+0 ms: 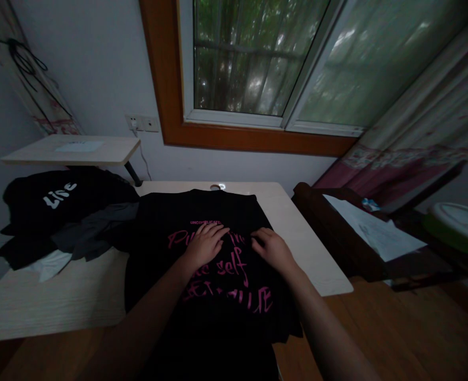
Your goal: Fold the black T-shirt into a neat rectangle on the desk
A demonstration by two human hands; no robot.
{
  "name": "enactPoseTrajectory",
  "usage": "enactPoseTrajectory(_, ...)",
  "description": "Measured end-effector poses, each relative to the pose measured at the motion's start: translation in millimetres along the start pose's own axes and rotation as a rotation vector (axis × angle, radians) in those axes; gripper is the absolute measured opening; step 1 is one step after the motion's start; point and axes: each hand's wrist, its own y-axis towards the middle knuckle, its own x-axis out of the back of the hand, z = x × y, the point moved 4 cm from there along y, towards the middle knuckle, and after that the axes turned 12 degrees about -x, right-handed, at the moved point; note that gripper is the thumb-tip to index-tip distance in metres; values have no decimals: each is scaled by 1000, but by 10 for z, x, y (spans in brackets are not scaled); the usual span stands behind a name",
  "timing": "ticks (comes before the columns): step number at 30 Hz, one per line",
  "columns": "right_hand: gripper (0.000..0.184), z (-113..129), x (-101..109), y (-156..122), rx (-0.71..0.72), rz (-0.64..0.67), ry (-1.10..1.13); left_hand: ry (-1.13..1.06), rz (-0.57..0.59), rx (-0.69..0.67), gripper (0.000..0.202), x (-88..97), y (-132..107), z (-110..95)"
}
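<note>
A black T-shirt with pink lettering lies spread on the pale wooden table, its lower part hanging over the near edge. My left hand rests flat on the print near the shirt's middle, fingers stretched out and pointing right. My right hand lies flat on the shirt just to its right, fingers pointing left. The fingertips of the two hands are a short gap apart. Neither hand holds anything.
A heap of dark clothes, one with white lettering, sits on the table's left. A small side table stands behind it. A dark wooden piece with papers stands at right, under a window with a curtain.
</note>
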Motion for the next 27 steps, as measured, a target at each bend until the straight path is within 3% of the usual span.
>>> enactPoseTrajectory(5,21,-123,219,-10,-74,-157,171,27,8,-8,57,-18,-11,-7)
enactPoseTrajectory(7,23,-129,236,-7,-40,-115,201,42,9,-7,59,-25,-12,-9)
enactPoseTrajectory(13,27,-29,126,-22,109,190,192,37,0,-13,64,-33,-6,-2)
enactPoseTrajectory(18,36,-75,90,102,28,142,257,56,-2,-29,47,-43,-13,6)
enactPoseTrajectory(21,39,-192,-17,320,0,58,180,56,-5,-27,43,-40,-14,1)
enactPoseTrajectory(27,59,-433,-449,890,-70,90,-151,39,-9,-18,46,-23,-7,-2)
